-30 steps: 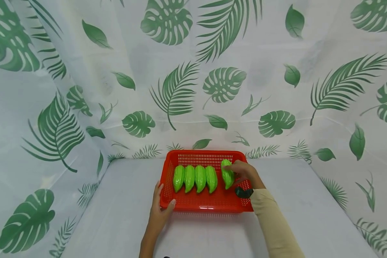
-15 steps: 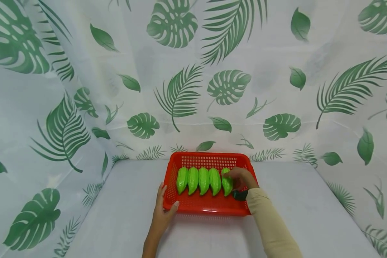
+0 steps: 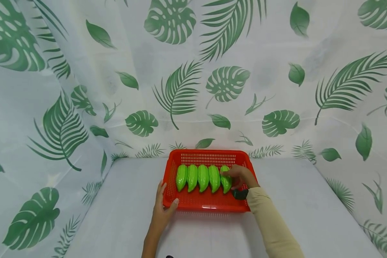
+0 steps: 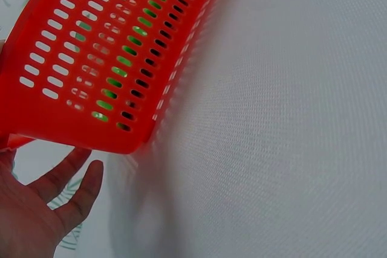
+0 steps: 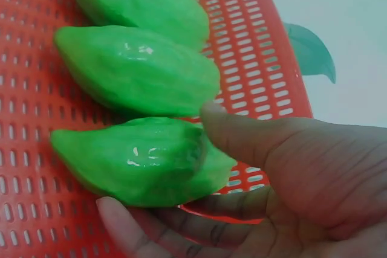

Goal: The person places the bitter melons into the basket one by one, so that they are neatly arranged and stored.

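Several glossy green ridged gourds with pointed tips lie side by side in a red plastic basket. My right hand is at the rightmost gourd. In the right wrist view its thumb lies at the gourd's blunt end and its fingers curl along the other side. The neighbouring gourd lies close beside the thumb tip. My left hand holds the basket's near left corner, thumb at the front rim and fingers along the left side. In the left wrist view two fingers hang loosely below the basket's perforated wall.
The basket stands on a white cloth-covered table, near the back. Behind it and at the sides hangs a white curtain printed with green leaves. A dark band sits at my right wrist.
My right hand has brought the rightmost gourd leftward, closing the gap to the row and lining it up with the others. The left hand stays at the basket corner. The head view shifted slightly.
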### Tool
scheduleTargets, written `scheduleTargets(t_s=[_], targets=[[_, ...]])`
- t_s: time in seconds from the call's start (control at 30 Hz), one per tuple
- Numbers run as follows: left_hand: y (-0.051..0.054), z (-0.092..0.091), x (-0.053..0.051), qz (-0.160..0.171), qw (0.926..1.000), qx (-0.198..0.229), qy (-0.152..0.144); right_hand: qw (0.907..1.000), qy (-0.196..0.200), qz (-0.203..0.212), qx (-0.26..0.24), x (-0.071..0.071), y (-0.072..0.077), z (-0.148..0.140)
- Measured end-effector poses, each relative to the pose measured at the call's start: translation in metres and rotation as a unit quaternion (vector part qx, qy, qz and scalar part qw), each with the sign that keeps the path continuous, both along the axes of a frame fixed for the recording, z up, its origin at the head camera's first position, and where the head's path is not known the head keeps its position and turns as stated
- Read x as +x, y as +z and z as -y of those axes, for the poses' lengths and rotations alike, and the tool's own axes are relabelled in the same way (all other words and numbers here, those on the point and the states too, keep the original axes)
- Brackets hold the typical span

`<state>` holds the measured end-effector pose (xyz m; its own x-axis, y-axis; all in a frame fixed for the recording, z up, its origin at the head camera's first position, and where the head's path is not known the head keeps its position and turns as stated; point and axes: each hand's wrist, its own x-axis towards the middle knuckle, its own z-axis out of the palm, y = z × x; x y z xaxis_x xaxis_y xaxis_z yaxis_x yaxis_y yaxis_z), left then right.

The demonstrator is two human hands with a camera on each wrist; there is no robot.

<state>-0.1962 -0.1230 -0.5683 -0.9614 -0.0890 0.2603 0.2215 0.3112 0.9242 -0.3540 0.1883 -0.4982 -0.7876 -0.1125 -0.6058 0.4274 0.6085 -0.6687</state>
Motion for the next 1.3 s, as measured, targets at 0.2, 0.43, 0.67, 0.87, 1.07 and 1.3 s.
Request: scheduleTargets(t_s=[0.2,0.43,0.67,0.87,1.07,1.3], targets=[[0.001,0.002,0.002,-0.002,1.0,-0.003,0.002,0.9998,0.013,-0.014,-0.001,0.001,-0.001,0.002],[-0.002,0.003,0.003,-0.002,1.0,-0.003,0.002,0.9998,0.016,-0.013,-0.007,0.003,-0.003,0.004],[-0.001,0.003,0.004,-0.001,1.0,-0.003,0.003,0.9996,0.02,-0.014,-0.011,0.003,-0.005,0.004],[-0.003,0.003,0.006,0.002,1.0,-0.002,0.006,0.9994,0.026,-0.023,-0.003,0.005,-0.003,0.004],[-0.003,0.003,0.005,0.005,1.0,0.005,0.005,0.9985,0.032,-0.041,0.017,0.006,0.002,0.004],[-0.002,0.001,0.001,-0.005,1.0,0.003,-0.003,0.998,0.032,-0.05,0.021,0.008,0.011,0.003]])
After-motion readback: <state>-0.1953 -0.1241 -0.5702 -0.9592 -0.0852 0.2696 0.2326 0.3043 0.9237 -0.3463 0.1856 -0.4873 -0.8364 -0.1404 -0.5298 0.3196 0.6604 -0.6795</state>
